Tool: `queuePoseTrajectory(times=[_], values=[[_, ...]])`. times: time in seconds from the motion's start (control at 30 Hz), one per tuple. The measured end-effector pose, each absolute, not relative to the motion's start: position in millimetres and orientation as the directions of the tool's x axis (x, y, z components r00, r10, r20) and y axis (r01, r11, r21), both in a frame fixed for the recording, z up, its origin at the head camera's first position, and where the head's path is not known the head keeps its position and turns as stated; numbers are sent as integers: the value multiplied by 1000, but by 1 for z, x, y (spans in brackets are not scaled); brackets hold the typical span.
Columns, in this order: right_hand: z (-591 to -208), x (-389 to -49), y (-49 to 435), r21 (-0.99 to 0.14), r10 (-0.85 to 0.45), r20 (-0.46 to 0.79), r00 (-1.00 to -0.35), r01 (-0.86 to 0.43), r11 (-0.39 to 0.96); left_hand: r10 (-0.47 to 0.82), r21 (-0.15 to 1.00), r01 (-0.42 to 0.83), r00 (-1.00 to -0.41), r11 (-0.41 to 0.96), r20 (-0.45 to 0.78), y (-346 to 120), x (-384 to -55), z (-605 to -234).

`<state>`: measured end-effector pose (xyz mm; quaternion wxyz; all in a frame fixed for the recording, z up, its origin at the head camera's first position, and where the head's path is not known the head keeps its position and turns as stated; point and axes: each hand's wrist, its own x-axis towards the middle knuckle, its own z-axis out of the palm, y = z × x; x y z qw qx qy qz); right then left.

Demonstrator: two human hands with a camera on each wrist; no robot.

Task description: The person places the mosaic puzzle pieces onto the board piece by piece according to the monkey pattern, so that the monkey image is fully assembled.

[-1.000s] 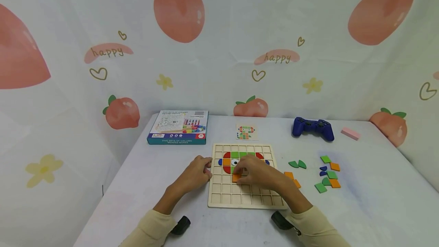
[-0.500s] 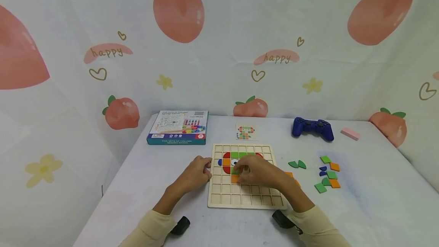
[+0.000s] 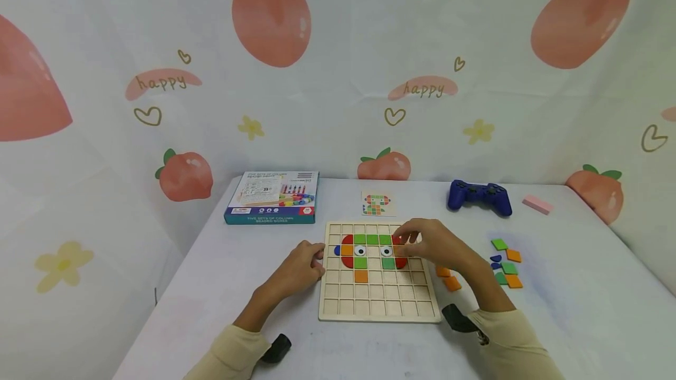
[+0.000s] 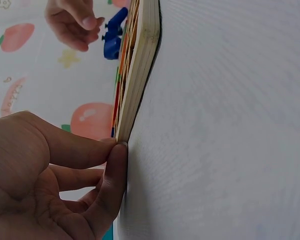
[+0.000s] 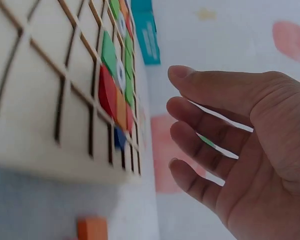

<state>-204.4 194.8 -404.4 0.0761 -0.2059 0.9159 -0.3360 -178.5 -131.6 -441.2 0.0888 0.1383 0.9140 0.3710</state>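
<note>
A wooden grid board [image 3: 380, 311] lies on the table, with red, green, orange and blue pieces and two eye tiles [image 3: 360, 250] forming a face in its upper rows. One orange square tile [image 3: 361, 276] sits in a cell below the left green one. My left hand [image 3: 297, 267] pinches the board's left edge between thumb and finger, plain in the left wrist view [image 4: 65, 172]. Over the board's right side hovers my right hand [image 3: 437, 245], its fingers loosely bent. In the right wrist view nothing lies between those fingers [image 5: 200, 145]; the hand hides part of the board's right edge.
Right of the board lie orange tiles [image 3: 452, 284] and a cluster of green, orange and blue pieces [image 3: 510, 269]. Behind it stand a patterned card [image 3: 377, 204], a boxed set [image 3: 272, 197], a blue game controller [image 3: 479, 197] and a pink block [image 3: 538, 204].
My right hand has let go of the orange square tile, which stays in its cell, and has moved right and up across the board. The left hand keeps its place.
</note>
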Motion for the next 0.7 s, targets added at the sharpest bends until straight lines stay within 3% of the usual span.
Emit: queuePoseTrajectory(times=[0.7], values=[[-405, -205, 298, -615, -229, -22, -973, -168, 770, 324, 705, 196, -945, 682, -51, -132, -178, -441]])
